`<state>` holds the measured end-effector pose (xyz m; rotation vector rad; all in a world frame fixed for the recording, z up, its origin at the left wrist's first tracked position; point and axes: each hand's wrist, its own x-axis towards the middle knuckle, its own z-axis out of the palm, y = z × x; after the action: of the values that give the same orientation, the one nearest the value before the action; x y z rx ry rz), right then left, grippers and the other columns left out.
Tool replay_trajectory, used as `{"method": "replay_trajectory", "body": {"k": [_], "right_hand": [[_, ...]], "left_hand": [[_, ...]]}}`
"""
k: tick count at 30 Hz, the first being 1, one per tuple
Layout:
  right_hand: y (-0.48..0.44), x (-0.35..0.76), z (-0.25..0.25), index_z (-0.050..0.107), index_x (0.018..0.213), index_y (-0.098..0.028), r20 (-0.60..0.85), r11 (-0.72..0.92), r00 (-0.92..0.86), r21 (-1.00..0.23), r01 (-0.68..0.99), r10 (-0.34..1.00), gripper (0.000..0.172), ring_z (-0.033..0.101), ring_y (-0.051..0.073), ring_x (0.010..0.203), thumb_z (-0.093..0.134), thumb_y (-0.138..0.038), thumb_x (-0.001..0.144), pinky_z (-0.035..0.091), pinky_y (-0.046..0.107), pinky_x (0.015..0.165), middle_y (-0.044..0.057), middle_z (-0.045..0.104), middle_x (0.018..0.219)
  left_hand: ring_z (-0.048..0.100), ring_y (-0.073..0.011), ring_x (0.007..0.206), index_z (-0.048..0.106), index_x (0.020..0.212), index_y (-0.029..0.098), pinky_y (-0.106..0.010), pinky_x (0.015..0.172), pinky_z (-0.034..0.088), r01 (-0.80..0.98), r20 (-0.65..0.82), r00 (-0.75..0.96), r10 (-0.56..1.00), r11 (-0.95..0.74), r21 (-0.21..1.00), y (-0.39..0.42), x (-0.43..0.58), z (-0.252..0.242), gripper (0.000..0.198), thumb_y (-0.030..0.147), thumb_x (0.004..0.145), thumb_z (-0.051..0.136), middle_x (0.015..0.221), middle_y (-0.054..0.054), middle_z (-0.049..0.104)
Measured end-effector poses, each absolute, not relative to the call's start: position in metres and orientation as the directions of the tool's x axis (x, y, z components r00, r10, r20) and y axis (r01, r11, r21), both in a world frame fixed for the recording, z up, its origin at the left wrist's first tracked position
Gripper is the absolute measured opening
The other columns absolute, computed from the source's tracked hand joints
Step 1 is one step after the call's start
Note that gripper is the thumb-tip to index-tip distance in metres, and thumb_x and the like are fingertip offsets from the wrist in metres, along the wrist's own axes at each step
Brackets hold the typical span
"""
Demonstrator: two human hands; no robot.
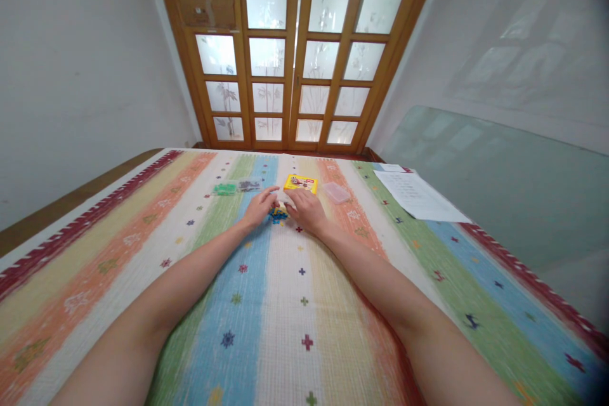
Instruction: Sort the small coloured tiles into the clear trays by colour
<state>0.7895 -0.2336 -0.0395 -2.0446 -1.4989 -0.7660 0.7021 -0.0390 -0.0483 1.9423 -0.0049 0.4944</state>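
While the left hand [261, 207] and the right hand [307, 209] come together over small blue pieces [277, 216], close fingertip work looks to be the step in hand

Just left of the frame's centre and slightly below mid-height, the blue pieces lie in a low heap on the striped cloth [285, 304] of the table, with a little yellow among them. Both hands curve inward above the heap, fingers bent and tips near each other; whether either one pinches a piece is too small to tell. Something pale shows between the fingertips, but I cannot make out what it is.

Beyond the left hand, left of the frame's centre, green pieces [224, 189] and dark grey pieces [248, 186] sit side by side in what seems to be clear packaging. A yellow printed box [301, 183] lies just behind the right hand, which overlaps its near edge in this view, and a clear plastic tray [336, 192] is just to the right of that. Sheets of paper [419, 195] lie farther toward the right of the frame, well apart from the hands.

As I judge it, the next move calls for a light, exact pinch on one small piece, with the neighbouring ones left undisturbed
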Motion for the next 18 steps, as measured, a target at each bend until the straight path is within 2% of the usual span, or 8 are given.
{"method": "replay_trajectory", "body": {"k": [4, 6, 9, 13, 15, 18], "right_hand": [[-0.235, 0.791, -0.041, 0.065, 0.13, -0.017, 0.682, -0.319, 0.283, -0.077, 0.945, 0.674, 0.031, 0.064, 0.03, 0.11, 0.058, -0.029, 0.101, 0.05, 0.046, 0.101, 0.015, 0.071, 0.116], [-0.234, 0.793, -0.041, 0.064, 0.131, -0.018, 0.68, -0.321, 0.292, -0.088, 0.943, 0.673, 0.032, 0.062, 0.03, 0.113, 0.057, -0.029, 0.102, 0.049, 0.047, 0.104, 0.014, 0.07, 0.119], [-0.229, 0.799, -0.041, 0.066, 0.132, -0.02, 0.664, -0.337, 0.318, -0.103, 0.936, 0.677, 0.033, 0.058, 0.029, 0.122, 0.06, -0.027, 0.1, 0.046, 0.046, 0.108, 0.013, 0.066, 0.127], [-0.209, 0.814, -0.039, 0.071, 0.124, -0.02, 0.569, -0.365, 0.361, -0.112, 0.924, 0.739, 0.029, 0.059, 0.029, 0.114, 0.065, -0.026, 0.096, 0.047, 0.044, 0.102, 0.013, 0.066, 0.119], [-0.195, 0.822, -0.037, 0.071, 0.127, -0.02, 0.544, -0.372, 0.38, -0.131, 0.919, 0.748, 0.031, 0.059, 0.028, 0.111, 0.065, -0.026, 0.096, 0.047, 0.043, 0.101, 0.013, 0.067, 0.117], [-0.173, 0.832, -0.034, 0.068, 0.133, -0.02, 0.544, -0.42, 0.428, -0.147, 0.896, 0.722, 0.035, 0.059, 0.028, 0.113, 0.063, -0.024, 0.098, 0.046, 0.043, 0.101, 0.014, 0.067, 0.122]], "left_hand": [[0.065, -0.0258, 0.104, 0.07, 0.126, 0.019, -0.043, 0.102, 0.049, -0.169, 0.508, 0.84, 0.188, -0.8, 0.576, -0.003, 0.705, -0.047, 0.039, 0.038, 0.096, 0.054, 0.106, -0.009, 0.072], [0.06, -0.0284, 0.119, 0.069, 0.127, 0.018, -0.046, 0.111, 0.042, -0.087, 0.533, 0.824, 0.191, -0.888, 0.452, 0.021, 0.706, -0.048, 0.039, 0.033, 0.095, 0.054, 0.12, -0.011, 0.07], [0.046, -0.0322, 0.139, 0.059, 0.144, 0.018, -0.049, 0.12, 0.032, 0.073, 0.483, 0.845, 0.231, -0.943, 0.324, 0.053, 0.707, -0.056, 0.054, 0.034, 0.093, 0.057, 0.146, -0.015, 0.058], [0.026, -0.0396, 0.153, 0.044, 0.157, 0.023, -0.062, 0.124, 0.015, 0.171, 0.343, 0.908, 0.241, -0.96, 0.223, 0.074, 0.708, -0.069, 0.069, 0.041, 0.092, 0.059, 0.163, -0.014, 0.042], [0.027, -0.0407, 0.151, 0.046, 0.155, 0.025, -0.066, 0.122, 0.012, 0.167, 0.331, 0.915, 0.23, -0.964, 0.207, 0.075, 0.708, -0.071, 0.066, 0.041, 0.093, 0.058, 0.162, -0.014, 0.043], [0.036, -0.0403, 0.143, 0.054, 0.148, 0.025, -0.065, 0.121, 0.015, 0.147, 0.38, 0.9, 0.214, -0.969, 0.198, 0.072, 0.707, -0.067, 0.059, 0.04, 0.09, 0.061, 0.152, -0.016, 0.052]]}}
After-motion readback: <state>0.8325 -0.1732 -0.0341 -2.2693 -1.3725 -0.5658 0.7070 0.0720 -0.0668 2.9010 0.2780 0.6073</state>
